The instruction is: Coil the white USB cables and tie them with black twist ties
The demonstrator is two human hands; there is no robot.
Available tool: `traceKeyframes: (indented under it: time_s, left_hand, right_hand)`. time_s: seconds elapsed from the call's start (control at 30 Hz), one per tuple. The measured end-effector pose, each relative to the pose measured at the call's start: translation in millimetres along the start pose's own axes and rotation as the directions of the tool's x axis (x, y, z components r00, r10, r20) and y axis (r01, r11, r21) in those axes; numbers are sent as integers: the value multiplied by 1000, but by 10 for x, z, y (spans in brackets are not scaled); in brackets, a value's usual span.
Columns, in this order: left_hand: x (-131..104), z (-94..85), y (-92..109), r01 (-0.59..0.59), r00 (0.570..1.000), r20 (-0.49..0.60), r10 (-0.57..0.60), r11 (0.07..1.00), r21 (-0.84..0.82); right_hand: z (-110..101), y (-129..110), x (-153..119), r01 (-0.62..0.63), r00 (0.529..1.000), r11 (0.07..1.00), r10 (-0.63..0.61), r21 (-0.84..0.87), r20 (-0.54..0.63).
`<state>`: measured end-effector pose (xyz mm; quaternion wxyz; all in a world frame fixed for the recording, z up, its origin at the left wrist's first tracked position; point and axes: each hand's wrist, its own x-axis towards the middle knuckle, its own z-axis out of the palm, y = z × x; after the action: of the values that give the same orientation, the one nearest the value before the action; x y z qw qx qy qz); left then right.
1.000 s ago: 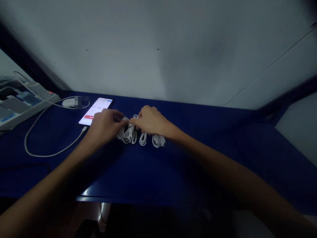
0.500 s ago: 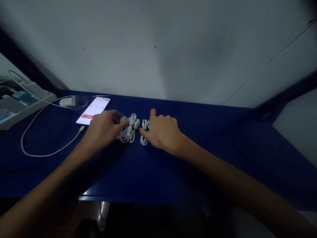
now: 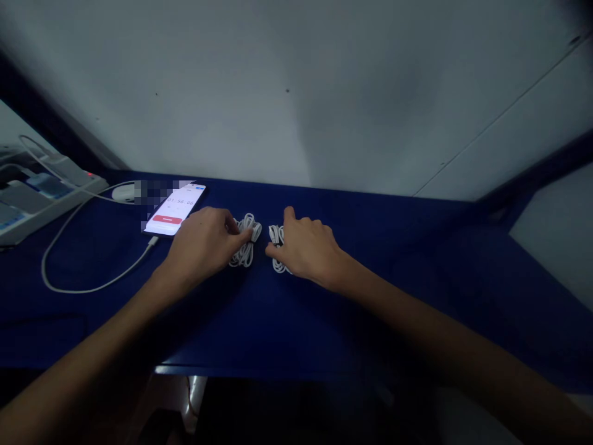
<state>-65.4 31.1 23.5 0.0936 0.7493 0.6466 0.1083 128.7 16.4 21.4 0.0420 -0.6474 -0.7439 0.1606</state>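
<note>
A coiled bundle of white cable (image 3: 246,253) lies on the blue tabletop (image 3: 259,321), bound at its middle with a dark tie. My left hand (image 3: 204,244) is closed on it from the left, thumb across the tie and fingertips mostly hidden behind. Just to the right, a second coiled white cable bundle (image 3: 278,266) is partly covered by my right hand (image 3: 310,247). The thumb of that hand rests at the bundle's near left side, its index finger points away from me, and the remaining fingers curl out of sight. A narrow gap separates the two bundles.
Left of my left hand lies a phone (image 3: 172,210) with a lit timer screen and a white charging cable (image 3: 69,290) plugged in. At the far left sits a white power strip (image 3: 55,204) with several plugs. Behind the tabletop rises a pale wall (image 3: 231,111).
My left hand has shifted slightly right, its thumb now farther across its bundle. My right hand and the second bundle have moved a little right, widening the gap.
</note>
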Motion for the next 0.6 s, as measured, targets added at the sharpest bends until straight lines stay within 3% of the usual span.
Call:
traceKeyframes:
  time_s: [0.13, 0.33, 0.6]
  left_hand:
    - [11, -13, -11, -11, 1000, 11, 11, 999, -31]
    - [-22, -124, -22, 36, 997, -66, -37, 999, -15]
    - [43, -74, -135, 28, 1000, -2, -28, 999, 21]
  right_hand:
    - [12, -14, -1, 10, 1000, 1000, -10, 15, -15]
    - [49, 53, 16, 17, 999, 996, -13, 88, -36]
    - [-49, -21, 94, 48, 999, 946, -38, 321, -38]
